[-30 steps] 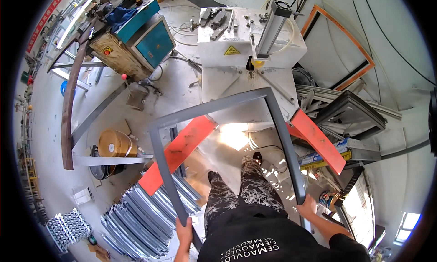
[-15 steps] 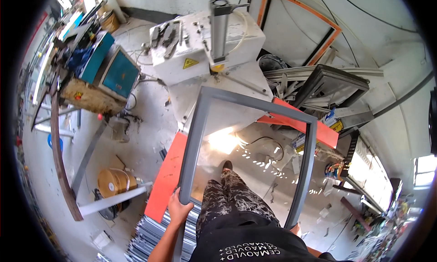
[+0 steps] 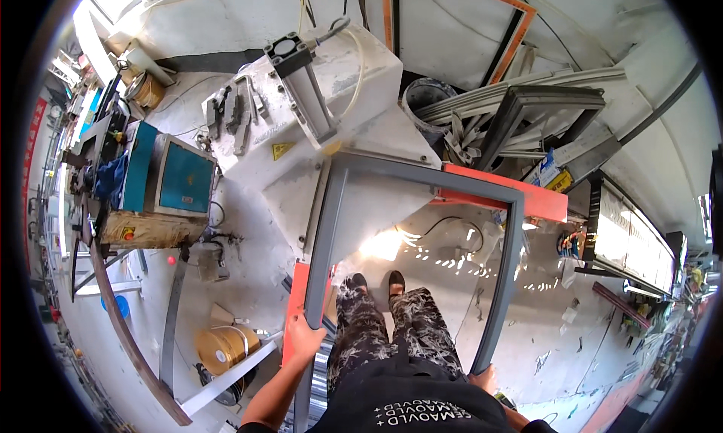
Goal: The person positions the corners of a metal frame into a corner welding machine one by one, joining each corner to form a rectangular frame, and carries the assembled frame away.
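Observation:
A grey rectangular window frame (image 3: pixel 429 175) is held out in front of me, the floor and my legs showing through its opening. My left hand (image 3: pixel 303 336) is closed around its left bar. Low on the right bar, my right hand (image 3: pixel 484 379) grips the frame, its fingers partly hidden. The frame's far left corner lies just below an upright air cylinder (image 3: pixel 305 90) on a white machine (image 3: pixel 369 71). Red-orange support arms (image 3: pixel 544 199) extend from the machine on both sides, and the frame's far bar overlaps the right one.
Loose metal tools (image 3: pixel 237 117) lie on the machine top. At left stand a teal cabinet machine (image 3: pixel 184 177) and a yellow-brown spool (image 3: pixel 226 349). Far right are a black bucket (image 3: pixel 425 102), white profile offcuts (image 3: pixel 527 90), a dark frame (image 3: pixel 512 124) and a lit rack (image 3: pixel 629 237).
The frame has come closer to the machine, its far left corner now nearly under the cylinder. I have stepped forward, and both my feet show. Both hands keep their grip.

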The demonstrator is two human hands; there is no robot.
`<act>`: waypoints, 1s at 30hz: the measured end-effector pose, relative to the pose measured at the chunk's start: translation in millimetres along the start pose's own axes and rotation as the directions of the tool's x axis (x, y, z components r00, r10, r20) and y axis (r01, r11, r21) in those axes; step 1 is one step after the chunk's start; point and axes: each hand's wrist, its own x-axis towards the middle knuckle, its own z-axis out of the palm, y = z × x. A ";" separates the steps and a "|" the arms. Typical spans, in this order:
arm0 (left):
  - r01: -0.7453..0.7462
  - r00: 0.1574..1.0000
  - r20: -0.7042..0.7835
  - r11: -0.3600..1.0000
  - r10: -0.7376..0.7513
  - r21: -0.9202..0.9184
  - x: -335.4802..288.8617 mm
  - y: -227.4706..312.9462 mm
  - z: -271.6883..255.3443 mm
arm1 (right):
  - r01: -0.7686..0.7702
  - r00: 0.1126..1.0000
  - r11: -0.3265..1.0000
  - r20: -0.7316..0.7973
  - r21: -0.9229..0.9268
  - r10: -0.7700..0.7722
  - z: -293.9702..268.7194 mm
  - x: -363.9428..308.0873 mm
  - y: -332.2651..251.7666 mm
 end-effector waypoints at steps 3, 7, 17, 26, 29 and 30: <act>0.019 0.999 0.047 0.997 -0.023 0.077 17.2 7.6 -18.7 | 0.058 0.998 0.998 0.006 -0.008 -0.058 1.3 -3.4 -18.6; 0.010 0.998 0.058 0.994 -0.016 0.109 28.4 1.3 -19.2 | 0.076 0.996 0.997 -0.051 -0.020 -0.077 21.6 -4.9 -14.5; -0.219 0.935 -0.230 0.951 0.268 0.220 169.9 131.4 -2.6 | -0.019 0.998 0.998 -0.050 0.066 0.022 14.8 -10.8 -29.9; 0.016 0.950 -0.299 0.948 0.084 0.316 267.5 200.1 24.2 | -0.048 0.999 0.998 -0.010 0.046 0.048 11.9 -4.4 -38.0; 0.018 0.960 -0.270 0.940 0.079 0.342 264.2 210.6 23.8 | 0.037 0.999 0.994 -0.020 0.100 -0.035 -22.4 24.5 -72.0; 0.007 0.959 -0.267 0.936 0.093 0.352 264.5 207.0 22.8 | 0.086 0.996 0.989 -0.032 0.120 -0.083 -35.7 41.8 -91.6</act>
